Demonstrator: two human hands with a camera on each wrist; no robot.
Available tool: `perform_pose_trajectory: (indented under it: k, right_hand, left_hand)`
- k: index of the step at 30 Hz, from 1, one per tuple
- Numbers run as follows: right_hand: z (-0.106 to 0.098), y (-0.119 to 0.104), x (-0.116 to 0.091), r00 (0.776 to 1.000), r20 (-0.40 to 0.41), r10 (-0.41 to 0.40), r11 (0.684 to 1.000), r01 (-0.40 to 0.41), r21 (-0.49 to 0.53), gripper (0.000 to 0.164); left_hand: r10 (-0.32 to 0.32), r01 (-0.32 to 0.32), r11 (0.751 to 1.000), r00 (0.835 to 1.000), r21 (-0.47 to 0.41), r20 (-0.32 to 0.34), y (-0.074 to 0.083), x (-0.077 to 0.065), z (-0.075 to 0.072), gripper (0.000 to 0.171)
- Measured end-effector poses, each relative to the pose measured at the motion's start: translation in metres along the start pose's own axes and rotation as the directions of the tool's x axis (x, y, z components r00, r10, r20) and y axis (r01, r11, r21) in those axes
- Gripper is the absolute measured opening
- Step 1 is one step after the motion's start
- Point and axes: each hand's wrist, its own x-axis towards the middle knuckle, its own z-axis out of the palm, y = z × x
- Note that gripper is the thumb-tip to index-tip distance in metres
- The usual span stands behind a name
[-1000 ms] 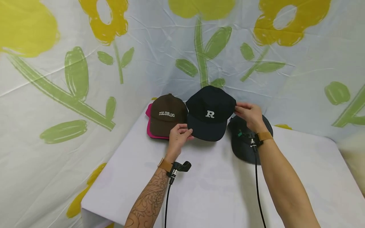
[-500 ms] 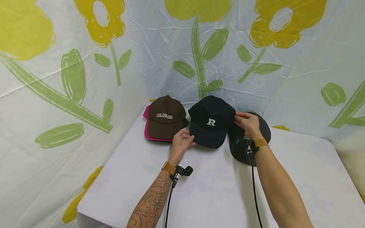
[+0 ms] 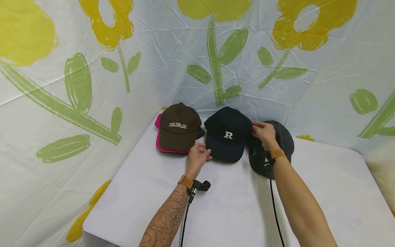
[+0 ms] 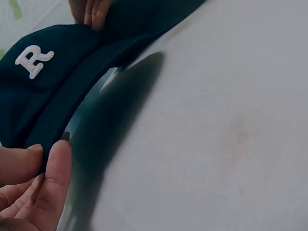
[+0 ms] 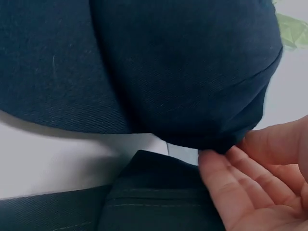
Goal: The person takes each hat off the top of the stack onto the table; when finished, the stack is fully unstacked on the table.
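A navy baseball cap with a white letter R faces me at the middle of the table's back part. My left hand pinches the left edge of its brim; in the left wrist view the thumb and a finger grip that edge. At the cap's right rear rim my right hand holds the fabric between thumb and fingers, as the right wrist view shows at the crown's lower edge. Shadow shows below the brim in the left wrist view.
To the left, a brown COLORADO cap sits over a pink cap, with a dark piece beside it. A dark grey cap lies right, partly behind my right hand. White cloth covers the table; a flower-print curtain hangs behind.
The navy cap has come down toward the table, with both hands still holding it. My right hand has shifted slightly left over the last half second.
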Motion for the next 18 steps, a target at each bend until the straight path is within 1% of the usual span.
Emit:
perform_pose_trajectory:
  k: [2,5,7,10,13,18]
  right_hand:
    - [0.0009,-0.0003,0.0015,0.999,0.039,0.011,1.000,-0.010,-0.017,0.042]
    - [0.0023,-0.0005,0.0045,0.994,0.106,0.029,1.000,-0.029,-0.001,0.045]
    - [0.0031,-0.0006,0.0055,0.991,0.129,0.041,0.999,-0.041,-0.002,0.047]
    - [0.0041,-0.0007,0.0059,0.989,0.136,0.062,0.998,-0.061,-0.009,0.049]
    - [0.0049,-0.0016,0.0055,0.988,0.129,0.082,0.997,-0.080,-0.019,0.049]
    - [0.0045,-0.0052,0.0044,0.987,0.129,0.095,0.995,-0.090,-0.044,0.049]
  left_hand:
    - [0.010,-0.010,1.000,1.000,0.019,-0.007,-0.0025,0.0008,0.0010,0.028]
    - [0.033,-0.032,0.998,0.999,0.057,-0.019,-0.0054,0.0019,0.0030,0.027]
    - [0.047,-0.044,0.995,0.999,0.088,-0.026,-0.0077,0.0031,0.0047,0.027]
    - [0.057,-0.052,0.989,0.998,0.138,-0.034,-0.0100,0.0047,0.0072,0.028]
    - [0.062,-0.055,0.984,0.997,0.172,-0.038,-0.0105,0.0056,0.0086,0.032]
    - [0.097,-0.090,0.978,0.995,0.187,-0.029,-0.0109,0.0089,0.0097,0.043]
